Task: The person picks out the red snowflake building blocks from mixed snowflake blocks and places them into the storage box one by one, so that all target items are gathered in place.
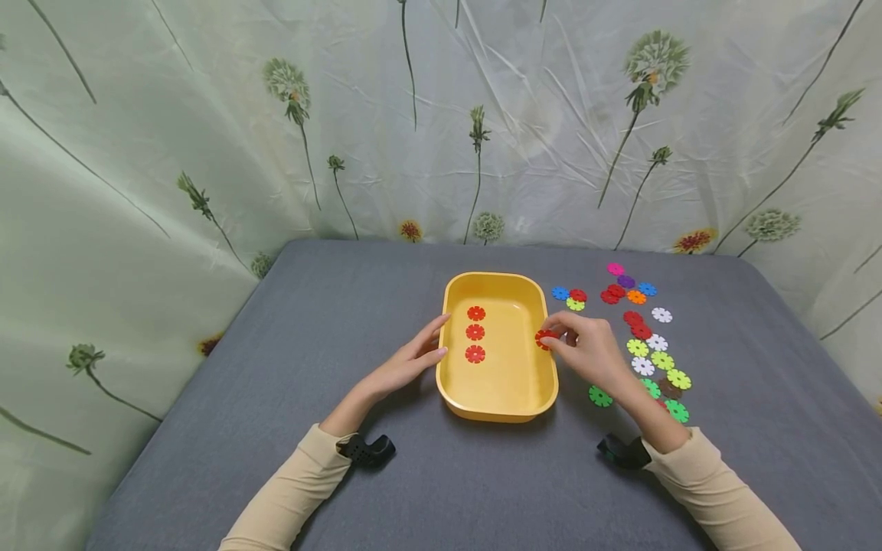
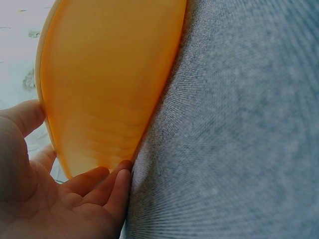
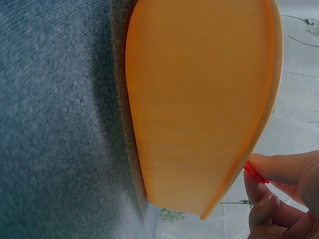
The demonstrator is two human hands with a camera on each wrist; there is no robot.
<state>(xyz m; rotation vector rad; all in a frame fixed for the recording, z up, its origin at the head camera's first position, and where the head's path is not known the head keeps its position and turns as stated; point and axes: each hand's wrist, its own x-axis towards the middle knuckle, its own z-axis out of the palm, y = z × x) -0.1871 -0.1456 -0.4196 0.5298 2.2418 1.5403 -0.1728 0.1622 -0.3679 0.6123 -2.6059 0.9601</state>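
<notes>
A yellow plastic tub (image 1: 510, 375) stands on the grey cloth, with three red notched plastic discs (image 1: 475, 332) in a column inside it. My left hand (image 1: 409, 361) rests against the tub's left side. In the left wrist view its thumb touches the rim and the other fingers, lightly bent, lie along the outer wall. Over the tub's right rim my right hand (image 1: 589, 348) pinches another red notched disc (image 1: 543, 339) between thumb and fingers. The right wrist view shows this disc edge-on, partly hidden by the fingertips.
Right of the tub lie several loose notched discs, among them a blue disc (image 1: 560, 293), an orange disc (image 1: 636, 297), a white disc (image 1: 661, 314) and a green disc (image 1: 600, 396). Some overlap. A flowered curtain (image 1: 386, 153) hangs behind the cloth-covered table (image 1: 310, 306).
</notes>
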